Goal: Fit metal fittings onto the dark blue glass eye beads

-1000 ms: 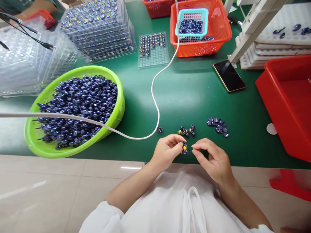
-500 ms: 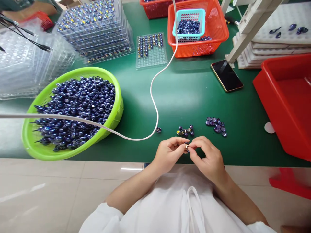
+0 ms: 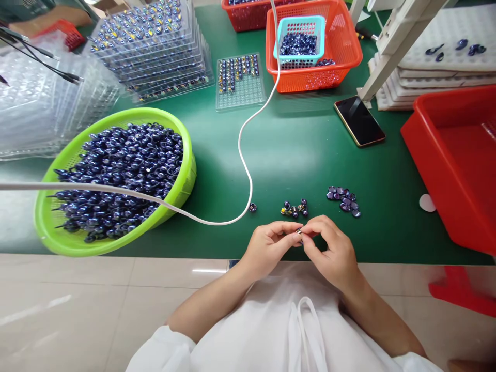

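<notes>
My left hand and my right hand meet at the table's front edge, fingertips pinched together on one small dark, shiny part. It looks like a small earphone-like piece with a bright bit on it; the fingers cover most of it. Just beyond the fingertips lies a little group of dark parts with gold and yellow bits. Right of that group rest several dark glossy oval caps. A single round dark part sits to the left, beside the white cable.
At left stands a green basket heaped with dark parts. Behind are stacked clear trays, a part-filled tray and an orange basket holding a blue basket. A phone and red bin are at right.
Both hands stay together on the small part, which has turned slightly between the fingertips. The whole view has shifted a little; the things on the table have not moved.
</notes>
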Tool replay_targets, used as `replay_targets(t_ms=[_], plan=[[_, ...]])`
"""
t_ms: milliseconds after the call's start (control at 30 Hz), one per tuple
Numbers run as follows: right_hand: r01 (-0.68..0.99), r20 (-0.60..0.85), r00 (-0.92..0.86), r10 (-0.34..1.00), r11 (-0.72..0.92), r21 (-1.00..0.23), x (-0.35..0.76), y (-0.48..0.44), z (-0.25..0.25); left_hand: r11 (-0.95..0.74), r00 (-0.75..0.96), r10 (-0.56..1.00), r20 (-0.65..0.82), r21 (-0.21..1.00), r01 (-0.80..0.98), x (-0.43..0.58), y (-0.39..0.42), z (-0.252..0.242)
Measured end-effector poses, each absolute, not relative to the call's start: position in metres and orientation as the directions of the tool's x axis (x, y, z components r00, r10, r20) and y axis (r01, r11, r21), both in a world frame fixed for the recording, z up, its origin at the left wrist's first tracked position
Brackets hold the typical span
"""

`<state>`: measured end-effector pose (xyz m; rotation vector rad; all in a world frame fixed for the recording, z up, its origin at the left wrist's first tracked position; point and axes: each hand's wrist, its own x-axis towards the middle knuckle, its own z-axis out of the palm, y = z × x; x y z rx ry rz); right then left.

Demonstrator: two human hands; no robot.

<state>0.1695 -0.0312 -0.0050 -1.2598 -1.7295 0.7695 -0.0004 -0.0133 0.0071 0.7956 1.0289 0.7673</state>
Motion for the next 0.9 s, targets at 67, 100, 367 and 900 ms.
replay_targets(t_ms=[67,100,367,900], plan=[[0.406,0.239,-0.153,0.959,0.281,-0.869,0.171,-0.032,-0.004,0.509,0.332,0.838,-0.432,0.839,-0.193,-0.001,-0.012,0.006],[0.390,0.224,-0.159,0.961,0.270,-0.880,0.173,-0.032,-0.004,0.518,0.339,0.834,-0.435,0.829,-0.209,-0.001,-0.010,0.006],[0.373,0.397,-0.420,0.816,0.554,-0.745,0.202,-0.030,-0.005,0.688,0.430,0.719,-0.546,0.649,-0.325,-0.003,-0.005,0.004],[0.343,0.487,-0.184,0.854,0.520,-0.782,0.187,-0.038,-0.009,0.581,0.348,0.802,-0.485,0.769,-0.266,-0.002,-0.009,0.011]])
